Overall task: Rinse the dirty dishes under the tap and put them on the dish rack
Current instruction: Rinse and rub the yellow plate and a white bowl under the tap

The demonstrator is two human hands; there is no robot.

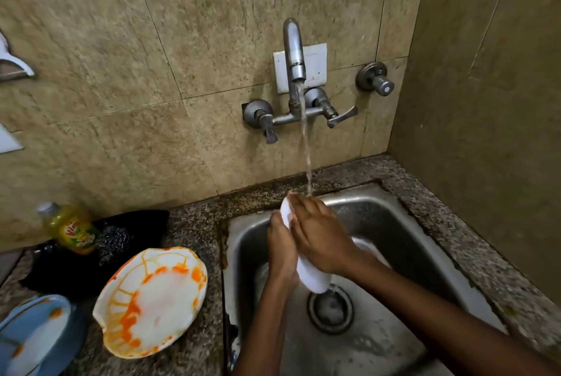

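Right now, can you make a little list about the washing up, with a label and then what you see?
tap: running, water falls onto the hands
being rinsed: white dish, held on edge over the sink
left hand: grips the dish from the left
right hand: lies over the dish's other side
still dirty: white plate with orange streaks, on the counter left of the sink
also waiting: blue plate, orange spots
soap: yellow bottle by the wall
dish rack: not in view

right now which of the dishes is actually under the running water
The white dish held edge-up over the sink by both hands. The orange-stained white plate and the blue plate sit on the counter, left of the sink.
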